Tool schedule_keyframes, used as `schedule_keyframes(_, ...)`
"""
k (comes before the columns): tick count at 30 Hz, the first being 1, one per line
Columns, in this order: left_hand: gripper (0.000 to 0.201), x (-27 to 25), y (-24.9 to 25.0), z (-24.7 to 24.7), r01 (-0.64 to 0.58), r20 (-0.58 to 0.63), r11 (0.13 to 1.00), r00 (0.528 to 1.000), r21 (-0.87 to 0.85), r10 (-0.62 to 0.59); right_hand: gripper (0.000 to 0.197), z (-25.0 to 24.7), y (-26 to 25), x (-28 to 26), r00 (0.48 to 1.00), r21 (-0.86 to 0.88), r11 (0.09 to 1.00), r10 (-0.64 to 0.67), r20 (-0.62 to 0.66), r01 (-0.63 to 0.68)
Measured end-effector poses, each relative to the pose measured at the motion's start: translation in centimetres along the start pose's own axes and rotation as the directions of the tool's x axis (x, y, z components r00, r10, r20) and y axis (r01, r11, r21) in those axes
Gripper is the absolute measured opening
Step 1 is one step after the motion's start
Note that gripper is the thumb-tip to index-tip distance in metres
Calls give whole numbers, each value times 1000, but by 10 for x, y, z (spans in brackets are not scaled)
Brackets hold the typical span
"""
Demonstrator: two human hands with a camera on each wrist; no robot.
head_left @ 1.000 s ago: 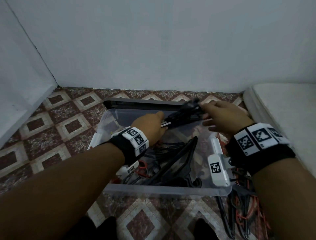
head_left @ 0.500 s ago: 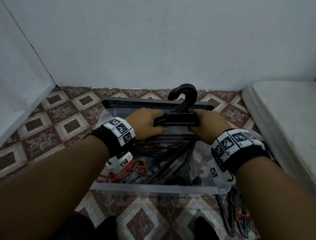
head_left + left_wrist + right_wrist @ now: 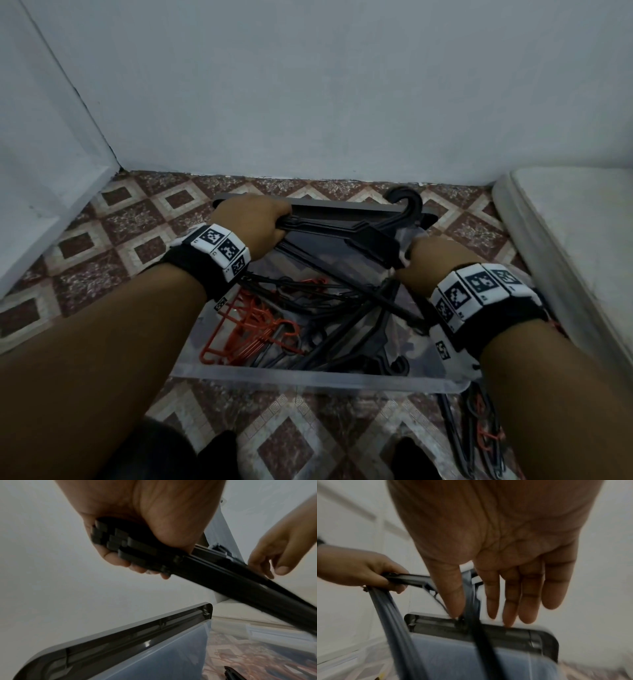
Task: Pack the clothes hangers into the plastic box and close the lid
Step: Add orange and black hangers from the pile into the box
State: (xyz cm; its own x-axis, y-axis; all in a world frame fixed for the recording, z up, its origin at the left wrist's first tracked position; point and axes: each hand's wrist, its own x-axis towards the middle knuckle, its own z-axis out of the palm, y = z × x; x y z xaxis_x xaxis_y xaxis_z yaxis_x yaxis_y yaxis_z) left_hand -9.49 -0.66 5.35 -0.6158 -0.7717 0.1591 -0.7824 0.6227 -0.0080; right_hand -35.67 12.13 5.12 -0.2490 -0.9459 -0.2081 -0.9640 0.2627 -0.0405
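Fingers of the left hand [image 3: 255, 219] curl around one end of a black hanger bundle [image 3: 342, 236] above the clear box [image 3: 308, 375], frame centre; right hand [image 3: 433, 260] beside it, fingers straight, spread.

Stacked black hangers [image 3: 342, 236] tilted over open clear plastic box [image 3: 308, 378] of black and orange hangers [image 3: 250, 329].
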Motion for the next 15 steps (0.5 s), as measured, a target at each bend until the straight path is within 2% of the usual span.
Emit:
schedule_keyframes(1, 7, 0, 1, -3, -10, -11, 999, 1000, 47, 10, 29, -7, -3, -2, 999, -35, 999, 0, -48, -1)
schedule_keyframes(2, 8, 1, 3, -6, -23, -16, 995, 1000, 94, 25, 36, -14, -8, -4, 994, 0, 1000, -14, -108, 14)
schedule_keyframes(3, 9, 1, 6, -10, -50, -14, 988, 999, 145, 52, 34, -17, -15, -7, 981, 113, 991, -54, -188, 77)
schedule_keyframes(5, 14, 2, 17, -19, -116, -2, 963, 993, 243, 120, 29, -15, -37, -14, 918, 285, 911, -192, -347, 298)
schedule_keyframes(6, 15, 2, 24, -24, -138, 0, 950, 990, 279, 144, 41, -10, -47, -16, 895, 292, 879, -264, -359, 376)
schedule_keyframes(8, 14, 2, 39, -34, -157, -2, 933, 986, 323, 167, 62, 5, -61, -17, 917, 278, 884, -310, -253, 375)
schedule_keyframes(9, 13, 1, 46, -39, -155, -6, 930, 986, 333, 166, 58, 12, -65, -16, 935, 264, 905, -285, -209, 335)
schedule_keyframes(12, 8, -3, 65, -48, -156, -41, 927, 983, 340, 181, 10, 26, -63, -6, 956, 247, 939, -183, -231, 239)
schedule_keyframes(13, 8, -3, 69, -49, -157, -72, 929, 979, 334, 192, 4, 28, -61, -2, 957, 273, 935, -161, -240, 225)
schedule_keyframes(15, 22, -1, 71, -50, -174, -151, 950, 964, 261, 218, 10, 32, -56, 4, 952, 302, 930, -124, -280, 210)
